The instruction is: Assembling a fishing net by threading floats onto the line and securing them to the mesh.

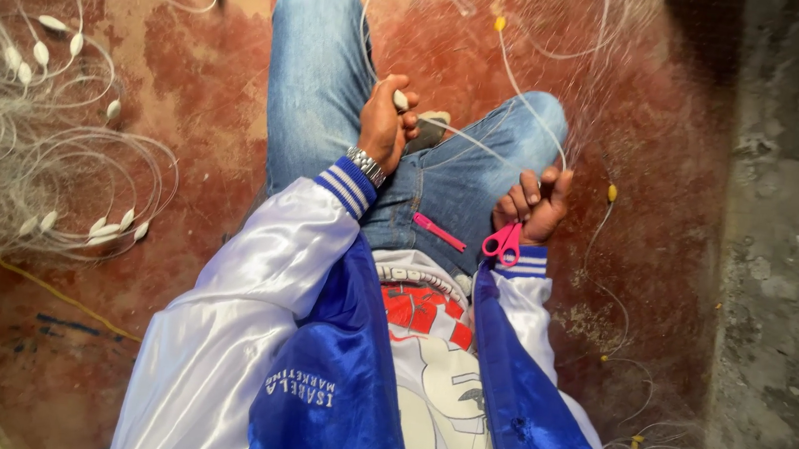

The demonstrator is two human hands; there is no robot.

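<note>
L: my left hand [386,125] pinching a white float [401,100] on the net line [466,137] | R: my right hand [534,204] curled round line and pink scissors [503,242] | done: floated net heap [19,170] far left of left hand | left: line across my lap, uncut

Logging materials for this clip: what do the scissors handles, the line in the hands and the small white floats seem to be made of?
Scissors in the right hand: handles look like glossy pink plastic. Line: thin, translucent white, probably nylon monofilament. Float pinched in the left hand: smooth, opaque white oval, likely plastic or foam; the look leaves that open.
</note>
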